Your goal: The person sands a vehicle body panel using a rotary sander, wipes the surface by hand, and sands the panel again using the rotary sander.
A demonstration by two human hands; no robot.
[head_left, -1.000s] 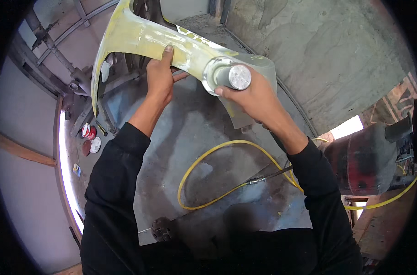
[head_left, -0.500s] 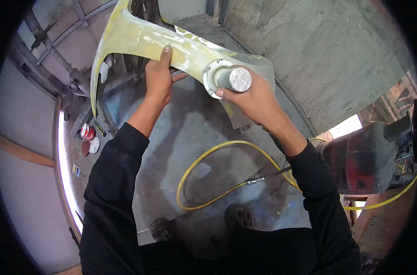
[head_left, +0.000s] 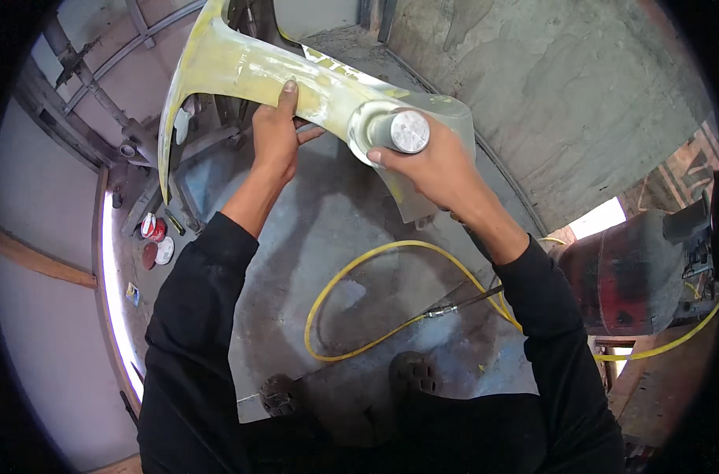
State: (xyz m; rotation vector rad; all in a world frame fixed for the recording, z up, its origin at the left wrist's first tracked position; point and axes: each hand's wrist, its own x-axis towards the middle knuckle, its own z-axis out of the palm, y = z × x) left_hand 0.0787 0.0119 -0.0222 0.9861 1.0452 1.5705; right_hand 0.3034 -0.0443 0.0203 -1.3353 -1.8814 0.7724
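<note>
Two hands on yellow-primed panel (head_left: 241,67): left hand (head_left: 276,134) clamps its lower edge, thumb on top; right hand (head_left: 434,170) wraps round sander (head_left: 391,130), pressed on panel's right end, long axis running left-right.

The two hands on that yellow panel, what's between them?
In the head view, only a bare stretch of the yellow-green panel lies between the left hand and the right hand, which grips a round sander.
</note>
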